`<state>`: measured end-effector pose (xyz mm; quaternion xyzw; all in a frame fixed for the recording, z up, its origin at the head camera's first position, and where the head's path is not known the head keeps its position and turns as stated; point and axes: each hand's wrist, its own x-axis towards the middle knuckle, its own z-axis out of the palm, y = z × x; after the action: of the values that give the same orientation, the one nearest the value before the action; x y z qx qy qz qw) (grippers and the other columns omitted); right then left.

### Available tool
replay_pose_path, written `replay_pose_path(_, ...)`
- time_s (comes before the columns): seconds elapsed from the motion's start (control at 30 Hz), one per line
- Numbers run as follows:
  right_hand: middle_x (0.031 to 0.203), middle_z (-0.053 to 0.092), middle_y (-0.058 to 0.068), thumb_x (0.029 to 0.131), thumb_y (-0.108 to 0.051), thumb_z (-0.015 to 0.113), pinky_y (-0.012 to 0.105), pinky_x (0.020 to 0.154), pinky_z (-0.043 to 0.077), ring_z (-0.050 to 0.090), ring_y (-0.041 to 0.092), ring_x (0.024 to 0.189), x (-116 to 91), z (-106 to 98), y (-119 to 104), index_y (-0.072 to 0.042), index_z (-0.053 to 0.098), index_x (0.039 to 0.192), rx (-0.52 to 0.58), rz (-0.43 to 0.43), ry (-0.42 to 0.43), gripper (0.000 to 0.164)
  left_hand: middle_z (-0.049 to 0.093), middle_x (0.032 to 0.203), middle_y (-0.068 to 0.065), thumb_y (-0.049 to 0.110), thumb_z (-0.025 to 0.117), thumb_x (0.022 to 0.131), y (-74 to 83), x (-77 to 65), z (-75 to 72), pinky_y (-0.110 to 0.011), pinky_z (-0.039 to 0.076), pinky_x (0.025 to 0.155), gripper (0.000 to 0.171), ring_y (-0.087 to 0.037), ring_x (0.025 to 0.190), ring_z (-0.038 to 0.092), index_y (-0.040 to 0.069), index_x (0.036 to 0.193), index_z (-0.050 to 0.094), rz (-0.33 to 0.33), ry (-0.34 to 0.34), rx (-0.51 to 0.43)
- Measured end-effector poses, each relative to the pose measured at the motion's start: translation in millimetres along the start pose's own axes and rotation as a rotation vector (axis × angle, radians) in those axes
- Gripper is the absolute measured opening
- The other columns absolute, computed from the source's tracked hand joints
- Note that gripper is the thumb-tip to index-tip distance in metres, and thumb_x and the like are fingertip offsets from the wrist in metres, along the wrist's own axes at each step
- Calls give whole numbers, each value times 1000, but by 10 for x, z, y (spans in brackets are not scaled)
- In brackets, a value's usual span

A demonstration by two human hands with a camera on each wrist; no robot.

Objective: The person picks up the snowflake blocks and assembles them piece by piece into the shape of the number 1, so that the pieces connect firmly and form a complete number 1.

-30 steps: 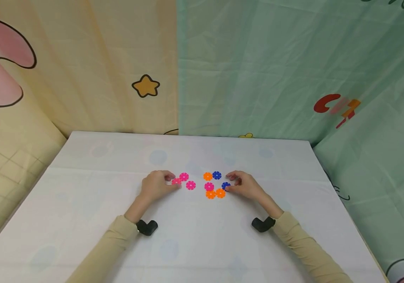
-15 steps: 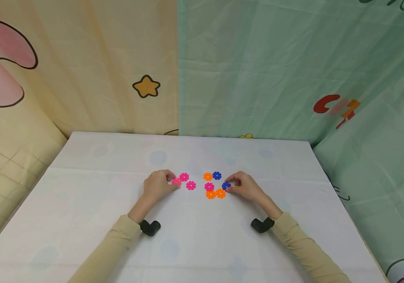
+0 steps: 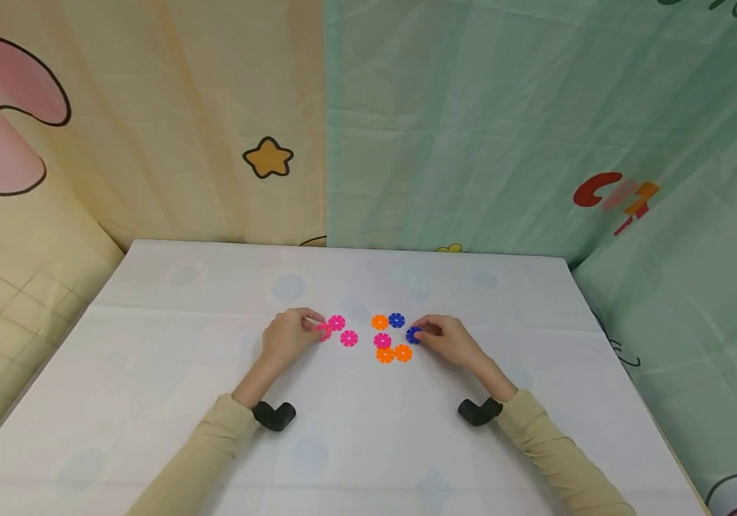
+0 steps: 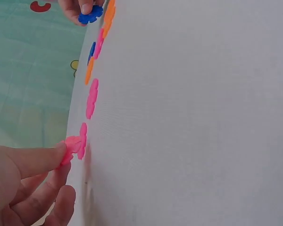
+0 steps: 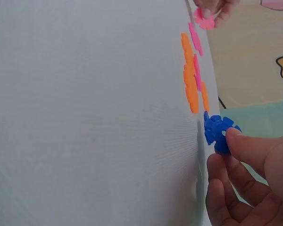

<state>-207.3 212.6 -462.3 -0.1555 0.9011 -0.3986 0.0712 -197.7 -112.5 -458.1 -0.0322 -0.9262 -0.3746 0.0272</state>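
Observation:
Between thumb and fingers my left hand pinches a pink notched snowflake disc. My right hand likewise pinches a blue snowflake disc, raised off the table in the right wrist view. Just right of the left fingertips lie two loose pink discs, one farther back and one nearer. Left of my right hand are an orange disc, a blue disc and a pink disc. In front of them sit two more orange discs, side by side.
A white cloth with faint dots covers the table. Behind it hang a yellow curtain and a green curtain. Black camera mounts sit at both wrists, by the left sleeve and the right sleeve.
My right fingers have closed on the near blue disc and lifted it slightly. The left thumb and fingers have come together on the pink disc. The loose discs have stayed put.

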Motion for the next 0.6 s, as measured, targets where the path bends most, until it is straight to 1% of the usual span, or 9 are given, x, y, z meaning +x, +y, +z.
replay_pose_path(0.13,104,72,8,100,-5,67,25,72,50,57,22,83,33,22,-29,0,74,118,22,-6,39,19,73,84,-4,13,83,86,42,9,-12,-33,48,60,23,-22,76,68,4,107,80,-9,-1,-72)
replay_pose_path(0.3,106,73,12,100,-5,68,27,79,55,64,24,87,89,55,-90,2,74,116,58,-53,106,18,72,80,-4,12,79,89,92,31,2,-30,46,58,20,-19,69,65,2,106,80,-16,-11,-139)
replay_pose_path(0.4,105,73,15,100,-4,69,28,81,57,69,27,89,121,80,-133,5,72,114,106,-86,139,17,72,80,-6,13,78,92,130,47,20,-29,47,58,21,-18,66,65,1,108,77,-29,-35,-197)
replay_pose_path(0.47,103,73,16,99,-3,69,29,80,58,70,29,88,146,100,-165,6,72,113,132,-103,156,17,72,81,-7,13,76,94,154,54,32,-28,47,58,21,-20,66,65,-1,111,75,-35,-50,-243)
replay_pose_path(0.6,100,73,16,98,-3,70,28,81,58,70,29,87,189,148,-251,6,71,111,167,-107,186,16,70,83,-9,9,72,95,197,53,61,-26,47,59,23,-28,69,68,-4,114,72,-15,-57,-331)
